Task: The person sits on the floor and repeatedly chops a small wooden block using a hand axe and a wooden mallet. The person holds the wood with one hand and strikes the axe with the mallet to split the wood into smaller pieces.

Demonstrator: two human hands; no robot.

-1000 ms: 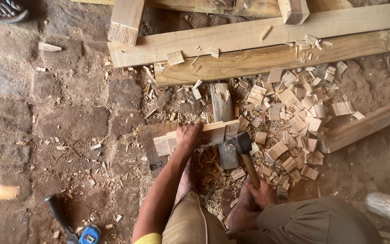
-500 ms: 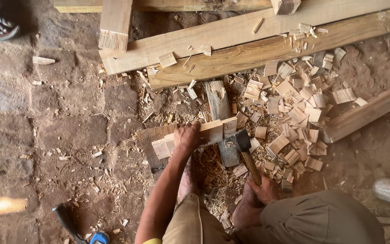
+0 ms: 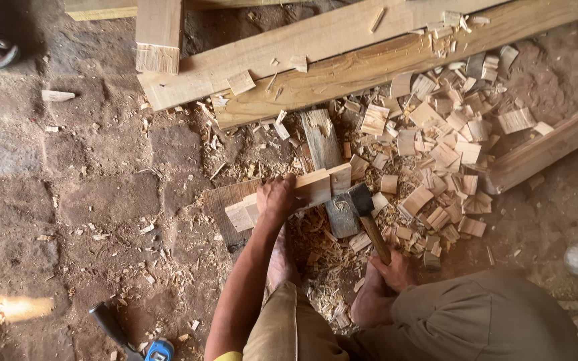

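Head view shows the left hand (image 3: 275, 198) gripping the wood block (image 3: 312, 187) at centre while the right hand (image 3: 391, 271), fingers closed around the hatchet (image 3: 352, 207), has brought its head lower, beside the block at 3 o'clock.

Soft, even daylight; shadows are faint. A bright sun patch (image 3: 8, 313) glares on the floor (image 3: 88, 200) far left of the left hand (image 3: 275, 199). Focus is sharp.

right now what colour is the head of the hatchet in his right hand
Dark grey metal, the hatchet head on a brown wooden handle; the head view shows it.
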